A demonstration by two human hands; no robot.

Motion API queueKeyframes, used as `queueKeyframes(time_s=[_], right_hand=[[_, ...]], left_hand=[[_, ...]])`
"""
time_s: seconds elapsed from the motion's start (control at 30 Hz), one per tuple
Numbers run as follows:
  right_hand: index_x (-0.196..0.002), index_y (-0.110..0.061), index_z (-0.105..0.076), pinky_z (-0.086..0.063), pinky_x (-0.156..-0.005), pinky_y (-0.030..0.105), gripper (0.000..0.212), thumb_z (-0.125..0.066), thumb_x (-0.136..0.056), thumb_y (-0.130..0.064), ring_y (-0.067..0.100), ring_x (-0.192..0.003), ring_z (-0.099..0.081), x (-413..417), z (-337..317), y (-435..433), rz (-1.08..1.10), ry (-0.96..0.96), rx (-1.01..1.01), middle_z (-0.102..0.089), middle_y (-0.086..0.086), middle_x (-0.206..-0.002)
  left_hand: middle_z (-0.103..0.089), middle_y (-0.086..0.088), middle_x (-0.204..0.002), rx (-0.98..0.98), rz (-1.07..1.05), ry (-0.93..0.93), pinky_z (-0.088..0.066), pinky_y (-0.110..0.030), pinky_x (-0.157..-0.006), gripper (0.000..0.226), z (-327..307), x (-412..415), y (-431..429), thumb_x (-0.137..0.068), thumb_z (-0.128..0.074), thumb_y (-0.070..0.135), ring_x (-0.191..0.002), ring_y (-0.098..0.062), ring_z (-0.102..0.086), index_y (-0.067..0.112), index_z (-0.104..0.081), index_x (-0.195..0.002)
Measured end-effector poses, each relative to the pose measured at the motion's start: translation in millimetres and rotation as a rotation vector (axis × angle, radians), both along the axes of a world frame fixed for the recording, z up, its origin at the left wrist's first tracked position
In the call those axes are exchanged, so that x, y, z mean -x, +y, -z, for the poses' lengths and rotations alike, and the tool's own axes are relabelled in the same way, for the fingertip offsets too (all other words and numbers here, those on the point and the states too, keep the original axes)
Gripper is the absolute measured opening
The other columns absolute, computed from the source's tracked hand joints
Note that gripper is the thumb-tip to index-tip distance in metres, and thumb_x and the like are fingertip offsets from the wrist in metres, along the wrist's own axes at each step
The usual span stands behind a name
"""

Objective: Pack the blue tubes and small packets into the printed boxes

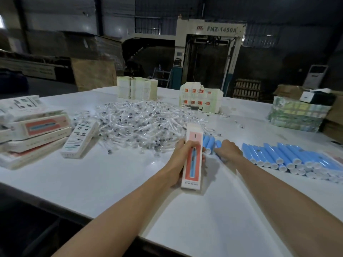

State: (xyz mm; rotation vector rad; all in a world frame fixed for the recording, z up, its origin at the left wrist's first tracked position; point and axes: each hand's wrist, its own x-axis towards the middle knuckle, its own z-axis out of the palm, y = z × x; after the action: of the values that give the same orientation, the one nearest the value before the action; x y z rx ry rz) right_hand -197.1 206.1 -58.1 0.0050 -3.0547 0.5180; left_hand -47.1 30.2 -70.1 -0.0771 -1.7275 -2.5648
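Box: printed, red panel up, held clear of the table at centre. Its long axis runs 12 to 6, and whether the 12 o'clock end stands open cannot be told. Left hand: wrapped round the box's middle from 9 o'clock, thumb across the front, fingertips showing at the right edge. Tubes: a small blue cluster on the table just beside the box at 2 o'clock, axes near parallel to the box. Right hand: at 3 o'clock of the box, knuckles up, fingers curled down on one tube at the cluster's right edge. Blue shows above and below the fingertips, so it is a pinch as far as can be seen. Judgement: the right hand is the nearer to the tubes. The tube lies right of the box and roughly along it, so loading likely means carrying it to the 12 o'clock end and sliding it in lengthwise, with little turning. Main stock: rows of blue tubes further out at 3 o'clock, white caps nearward. Packets: a loose clear heap at 11 o'clock, apart from both hands. Stack: printed boxes at 9 to 10 o'clock, at the table's left edge. Blanks: flat printed cartons at 12 o'clock, beyond the heap.
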Motion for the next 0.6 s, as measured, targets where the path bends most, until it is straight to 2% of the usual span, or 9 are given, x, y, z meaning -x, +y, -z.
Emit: queueKeyframes(time_s=[0.1, 0.17, 0.23, 0.33, 0.4, 0.47, 0.5, 0.6], right_hand=[[-0.101, -0.014, -0.049, -0.037, -0.066, 0.031, 0.013, -0.052, -0.100, -0.026, 0.027, -0.093, -0.057, -6, 1, 9, -0.036, -0.022, -0.077, -0.058, 0.006, -0.104], [-0.110, -0.009, -0.050, -0.040, -0.074, 0.034, 0.024, -0.045, -0.106, -0.032, 0.032, -0.100, -0.059, -10, 3, 16, -0.019, -0.011, 0.047, -0.057, 0.010, -0.108], [-0.112, -0.007, -0.051, -0.037, -0.079, 0.036, 0.033, -0.039, -0.108, -0.037, 0.035, -0.099, -0.057, -19, -2, 24, 0.044, 0.043, 0.342, -0.055, 0.013, -0.104], [-0.092, -0.013, -0.056, -0.034, -0.065, 0.034, 0.028, -0.038, -0.104, -0.031, 0.023, -0.071, -0.047, -43, -25, 40, 0.070, 0.099, 0.939, -0.052, 0.006, -0.082], [-0.099, -0.015, -0.063, -0.037, -0.061, 0.031, 0.024, -0.042, -0.104, -0.027, 0.016, -0.069, -0.049, -63, -47, 52, 0.042, 0.159, 1.151, -0.057, 0.001, -0.080], [-0.112, -0.011, -0.065, -0.045, -0.069, 0.027, 0.022, -0.048, -0.107, -0.023, 0.014, -0.080, -0.057, -84, -70, 58, -0.073, 0.212, 1.386, -0.065, 0.001, -0.089], [-0.112, -0.009, -0.065, -0.049, -0.074, 0.026, 0.020, -0.050, -0.108, -0.020, 0.013, -0.085, -0.060, -93, -82, 58, -0.174, 0.228, 1.492, -0.067, 0.003, -0.094], [-0.112, -0.005, -0.064, -0.057, -0.082, 0.025, 0.016, -0.054, -0.108, -0.017, 0.014, -0.091, -0.068, -119, -109, 51, -0.441, 0.268, 1.566, -0.068, 0.011, -0.102]], left_hand=[[-0.080, -0.018, -0.113, 0.019, 0.031, 0.021, -0.066, -0.041, -0.075, 0.042, 2, 1, 4, -0.104, -0.066, 0.028, -0.089, -0.030, -0.080, 0.017, -0.047, -0.139], [-0.080, -0.016, -0.117, 0.037, 0.033, 0.032, -0.065, -0.049, -0.089, 0.046, 3, 0, 7, -0.103, -0.069, 0.031, -0.099, -0.034, -0.079, 0.018, -0.047, -0.142], [-0.080, -0.014, -0.119, 0.097, 0.025, 0.041, -0.063, -0.054, -0.097, 0.051, 1, -2, 8, -0.101, -0.072, 0.037, -0.107, -0.035, -0.078, 0.020, -0.049, -0.143], [-0.083, 0.000, -0.113, 0.193, 0.032, 0.082, -0.065, -0.033, -0.079, 0.046, -3, -8, 11, -0.100, -0.074, 0.045, -0.100, -0.020, -0.081, 0.027, -0.054, -0.138], [-0.083, 0.004, -0.111, 0.225, 0.029, 0.120, -0.064, -0.026, -0.072, 0.041, -6, -12, 14, -0.098, -0.076, 0.045, -0.097, -0.018, -0.081, 0.033, -0.058, -0.133], [-0.083, 0.003, -0.110, 0.248, 0.029, 0.169, -0.064, -0.027, -0.071, 0.035, -8, -15, 16, -0.095, -0.079, 0.043, -0.097, -0.022, -0.082, 0.038, -0.063, -0.126], [-0.083, 0.001, -0.111, 0.259, 0.033, 0.193, -0.064, -0.027, -0.072, 0.034, -8, -18, 17, -0.094, -0.081, 0.042, -0.098, -0.024, -0.082, 0.038, -0.065, -0.124], [-0.082, -0.005, -0.113, 0.269, 0.058, 0.252, -0.065, -0.030, -0.077, 0.039, -10, -24, 20, -0.093, -0.084, 0.042, -0.101, -0.028, -0.081, 0.031, -0.069, -0.127]])
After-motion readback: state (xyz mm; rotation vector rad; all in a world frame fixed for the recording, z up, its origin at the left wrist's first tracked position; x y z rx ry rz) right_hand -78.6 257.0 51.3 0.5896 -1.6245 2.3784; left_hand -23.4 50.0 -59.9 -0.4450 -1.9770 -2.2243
